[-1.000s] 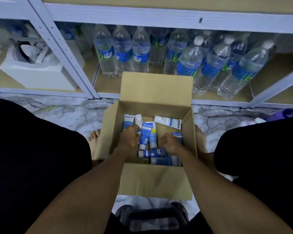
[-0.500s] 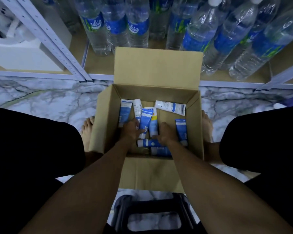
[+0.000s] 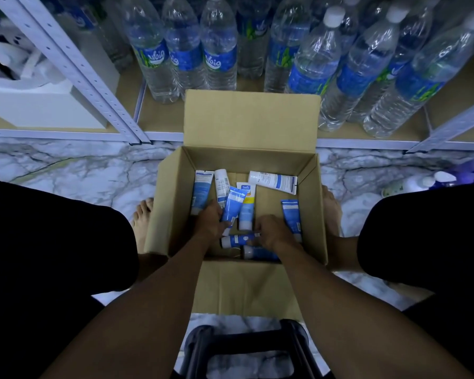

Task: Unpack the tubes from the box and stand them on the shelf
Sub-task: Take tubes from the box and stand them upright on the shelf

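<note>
Reaching into the box, left hand grips tilted blue tube; right hand touches crosswise tube, hold cannot be told.

The left hand is gripping a tube. Just beside it, the right hand is hovering palm-down, fingers curled.

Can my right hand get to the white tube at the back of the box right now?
Probably yes. The white tube lies uncovered by the far wall of the box, with only bare box floor between it and the right hand.
</note>
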